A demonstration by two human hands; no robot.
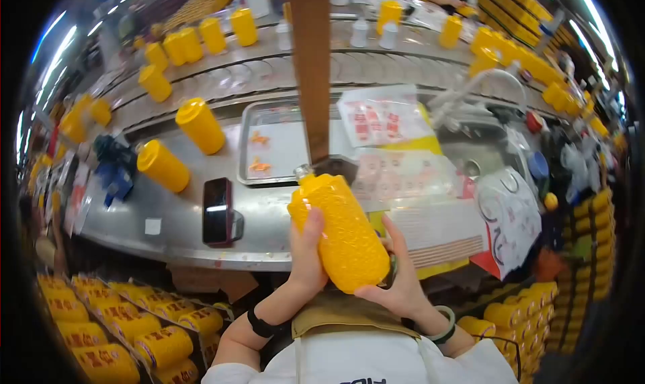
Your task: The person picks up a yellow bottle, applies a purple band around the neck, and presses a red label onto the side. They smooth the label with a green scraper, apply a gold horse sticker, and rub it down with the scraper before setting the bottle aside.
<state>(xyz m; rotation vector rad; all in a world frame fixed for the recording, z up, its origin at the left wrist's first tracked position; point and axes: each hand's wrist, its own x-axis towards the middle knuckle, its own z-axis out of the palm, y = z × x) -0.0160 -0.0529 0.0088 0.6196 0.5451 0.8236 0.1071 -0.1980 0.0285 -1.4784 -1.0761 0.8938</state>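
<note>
One glossy yellow bottle with a crinkled surface and a glassy neck is held in both hands over the front edge of the brushed stainless-steel bench; it leans with its neck up and to the left, base toward the worker's right. The left hand grips the upper left side, thumb laid along the front; the right hand is closed about the lower right side, thumb at the base, fingers on the far edge; the opposed grips appear chosen to steady a smooth, rounded body, and the broad face is left uncovered, probably for viewing.

Two further yellow cylindrical bottles stand upright at the left, apart from the hands, presumably within reach; a dark-screened phone lies nearer the front edge. A shallow rectangular metal tray sits beyond the held bottle, with small orange pieces inside; a stack of pale flat sheets lies beside the right hand, seemingly for easy access; the sheets' purpose cannot be determined.
</note>
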